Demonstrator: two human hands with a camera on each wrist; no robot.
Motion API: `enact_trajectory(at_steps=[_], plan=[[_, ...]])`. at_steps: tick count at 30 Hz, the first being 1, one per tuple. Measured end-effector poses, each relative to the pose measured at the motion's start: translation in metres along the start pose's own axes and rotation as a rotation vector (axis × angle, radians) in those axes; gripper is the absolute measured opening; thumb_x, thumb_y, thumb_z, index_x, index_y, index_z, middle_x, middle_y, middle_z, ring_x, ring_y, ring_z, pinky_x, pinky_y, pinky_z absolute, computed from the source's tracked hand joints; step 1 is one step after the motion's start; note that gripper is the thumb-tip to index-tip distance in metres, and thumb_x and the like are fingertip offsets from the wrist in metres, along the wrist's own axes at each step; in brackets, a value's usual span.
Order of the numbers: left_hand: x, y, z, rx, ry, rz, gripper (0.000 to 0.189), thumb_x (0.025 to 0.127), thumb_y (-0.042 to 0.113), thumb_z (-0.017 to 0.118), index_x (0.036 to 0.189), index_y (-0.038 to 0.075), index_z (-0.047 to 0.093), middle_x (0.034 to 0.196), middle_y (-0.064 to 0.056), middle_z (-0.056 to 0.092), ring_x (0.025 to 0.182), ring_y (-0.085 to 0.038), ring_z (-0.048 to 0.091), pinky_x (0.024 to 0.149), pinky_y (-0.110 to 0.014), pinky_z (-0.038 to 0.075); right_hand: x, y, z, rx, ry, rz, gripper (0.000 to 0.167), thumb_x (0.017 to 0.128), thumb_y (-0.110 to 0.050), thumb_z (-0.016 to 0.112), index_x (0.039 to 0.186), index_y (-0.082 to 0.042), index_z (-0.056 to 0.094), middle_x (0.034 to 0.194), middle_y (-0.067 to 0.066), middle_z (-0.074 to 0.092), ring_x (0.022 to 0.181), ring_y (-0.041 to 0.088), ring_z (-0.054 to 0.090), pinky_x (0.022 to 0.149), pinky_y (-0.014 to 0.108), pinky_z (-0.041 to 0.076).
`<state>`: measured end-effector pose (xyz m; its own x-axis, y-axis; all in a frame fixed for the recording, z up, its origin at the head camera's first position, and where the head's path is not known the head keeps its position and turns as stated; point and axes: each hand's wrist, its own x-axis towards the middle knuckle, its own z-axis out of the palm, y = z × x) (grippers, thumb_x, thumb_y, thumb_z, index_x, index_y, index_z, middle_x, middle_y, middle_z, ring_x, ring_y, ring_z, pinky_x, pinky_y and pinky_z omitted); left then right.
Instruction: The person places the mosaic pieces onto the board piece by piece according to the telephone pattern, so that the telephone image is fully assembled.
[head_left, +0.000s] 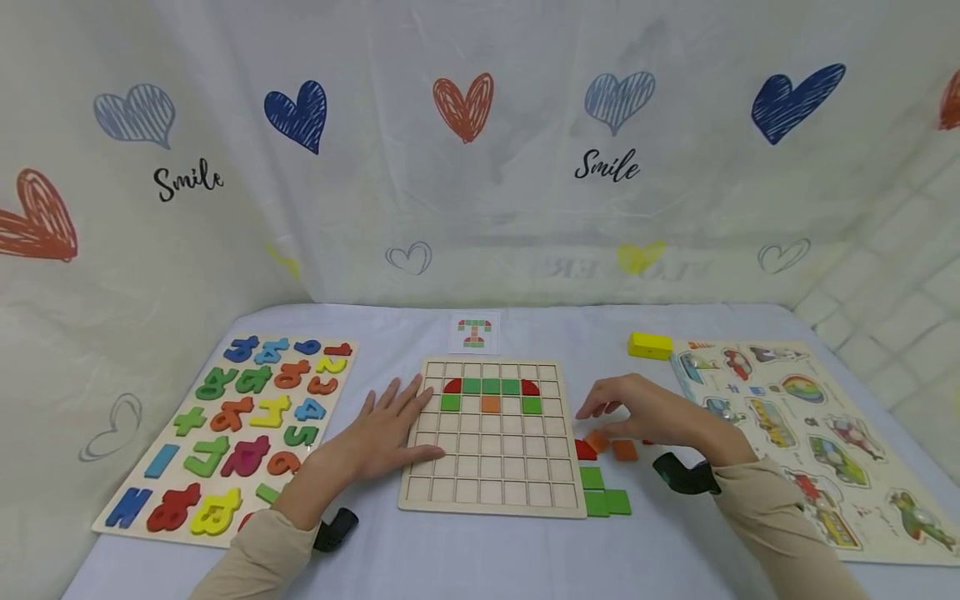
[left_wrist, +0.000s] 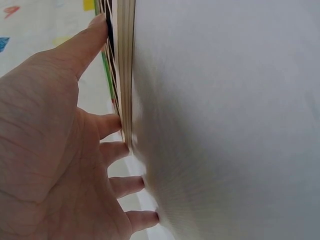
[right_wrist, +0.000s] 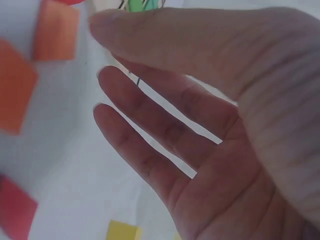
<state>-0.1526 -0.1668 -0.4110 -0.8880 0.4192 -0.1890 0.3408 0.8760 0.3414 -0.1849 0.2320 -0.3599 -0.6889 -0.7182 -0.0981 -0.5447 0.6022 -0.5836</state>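
My left hand (head_left: 378,437) lies with spread fingers over the left edge of a wooden grid board (head_left: 491,492). Its thumb and some fingertips touch the board's side (left_wrist: 125,75) in the left wrist view. Several green tiles (head_left: 491,386), curved red ones and one orange square (head_left: 491,404) sit in the board's upper cells. Just right of the board, my right hand (head_left: 637,408) hovers with loosely bent fingers over loose tiles. Its thumb is near a tilted orange tile (head_left: 597,440). The right wrist view shows nothing between thumb and fingers, and an orange tile (right_wrist: 55,30) beyond the thumb tip.
Loose green tiles (head_left: 592,477) and a red tile (head_left: 586,451) lie by the board's right edge. A pattern card (head_left: 475,333) is behind the board. At left is a letter-and-number puzzle (head_left: 247,417); at right, a picture puzzle (head_left: 817,417) and a yellow block (head_left: 650,345).
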Motion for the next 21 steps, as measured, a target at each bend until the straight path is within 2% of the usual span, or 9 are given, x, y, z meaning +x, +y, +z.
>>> enact_trajectory(at_steps=[7,21], plan=[[0.001,-0.001,0.001,0.001,0.001,0.010,0.099,0.097,0.071,0.056,0.168,0.010,0.023,0.175,-0.014,0.009,0.160,-0.045,0.003,0.123,-0.070,0.006,-0.014,0.015,0.006,0.022,-0.006,-0.026,0.024,0.089,-0.002,0.081,0.111,-0.013,0.080,0.109,-0.005,0.073,0.099,0.018,0.067,0.088,0.035,0.059],[0.001,0.001,0.002,0.005,0.001,0.001,0.099,0.096,0.071,0.057,0.168,0.010,0.024,0.175,-0.014,0.010,0.160,-0.045,0.004,0.123,-0.070,0.007,-0.009,0.017,0.010,0.033,-0.020,-0.050,0.023,0.089,-0.001,0.081,0.109,-0.011,0.081,0.105,-0.006,0.070,0.095,0.015,0.065,0.088,0.033,0.058]])
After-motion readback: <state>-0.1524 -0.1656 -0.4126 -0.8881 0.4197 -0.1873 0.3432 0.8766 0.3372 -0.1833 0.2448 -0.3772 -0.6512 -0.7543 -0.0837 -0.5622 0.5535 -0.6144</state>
